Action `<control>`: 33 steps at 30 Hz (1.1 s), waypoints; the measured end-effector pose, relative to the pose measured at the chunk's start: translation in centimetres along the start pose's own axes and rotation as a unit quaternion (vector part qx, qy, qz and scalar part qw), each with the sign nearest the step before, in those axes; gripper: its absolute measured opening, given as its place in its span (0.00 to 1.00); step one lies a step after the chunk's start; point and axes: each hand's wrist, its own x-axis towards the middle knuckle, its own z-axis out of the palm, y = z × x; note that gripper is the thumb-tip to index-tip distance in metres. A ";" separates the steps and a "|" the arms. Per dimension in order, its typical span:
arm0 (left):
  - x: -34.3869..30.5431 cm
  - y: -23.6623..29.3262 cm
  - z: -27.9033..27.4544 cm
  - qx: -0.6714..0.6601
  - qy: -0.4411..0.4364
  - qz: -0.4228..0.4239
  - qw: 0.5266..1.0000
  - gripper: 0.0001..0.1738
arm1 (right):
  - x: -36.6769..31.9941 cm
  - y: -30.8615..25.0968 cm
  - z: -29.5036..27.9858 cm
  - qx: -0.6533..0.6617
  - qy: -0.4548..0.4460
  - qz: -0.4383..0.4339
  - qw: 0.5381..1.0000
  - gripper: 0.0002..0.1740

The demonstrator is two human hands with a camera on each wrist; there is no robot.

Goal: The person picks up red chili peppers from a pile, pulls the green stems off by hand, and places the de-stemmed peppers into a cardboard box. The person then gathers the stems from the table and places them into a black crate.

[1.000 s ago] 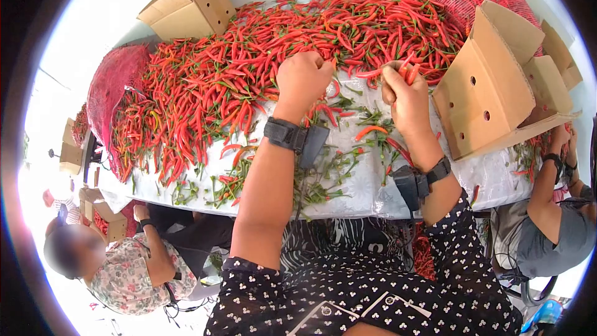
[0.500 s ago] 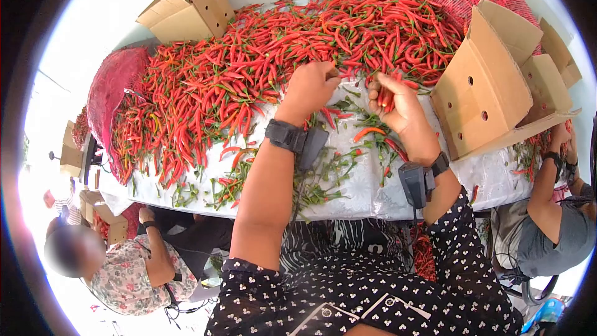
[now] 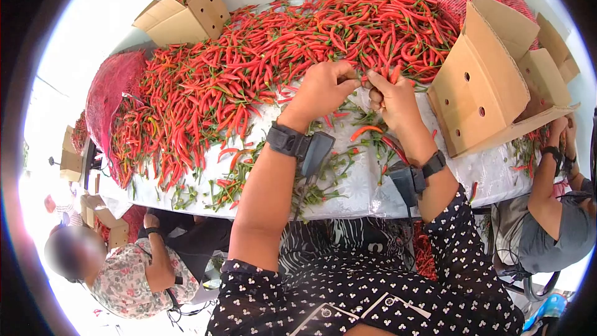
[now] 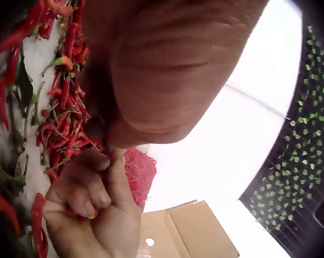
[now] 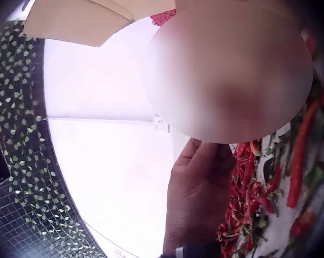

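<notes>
In the head view my left hand (image 3: pixel 324 92) meets my right hand (image 3: pixel 399 101) at the near edge of a big heap of red chili peppers (image 3: pixel 267 56). The left thumb and forefinger pinch at the end of a chili, mostly hidden by the fingers. Red chilies (image 3: pixel 395 74) show in my right hand, whose thumb and forefinger are against the left fingertips. From the left wrist, the right hand (image 4: pixel 97 209) has its fingers curled, with a bit of red chili (image 4: pixel 91 215) between them. Below the hands lie loose green stems (image 3: pixel 323 180) and an orange-red chili (image 3: pixel 365 132).
An open cardboard box (image 3: pixel 479 96) stands right of my right hand, another cardboard box (image 3: pixel 189 12) at the back left. Red mesh sacks flank the heap, one on the left (image 3: pixel 115 93). Other people (image 3: pixel 134 267) sit at both sides of the white-covered table (image 3: pixel 367 193).
My hands were apart and have come together at the fingertips. The left hand moved right; the right hand dipped and turned, then rose again, still holding chilies.
</notes>
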 end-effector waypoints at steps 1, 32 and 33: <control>0.0 0.0 0.0 -0.024 -0.007 0.002 1.000 0.09 | 0.0 -0.1 -0.1 0.062 -0.006 0.033 0.998 0.06; 0.0 -1.7 -0.7 0.068 0.027 -0.081 0.994 0.10 | 1.0 1.1 -1.2 0.051 -0.050 0.090 0.993 0.05; 0.1 -1.5 -0.4 -0.023 0.020 -0.065 0.997 0.10 | 0.9 1.0 -1.1 0.051 -0.050 0.090 0.993 0.05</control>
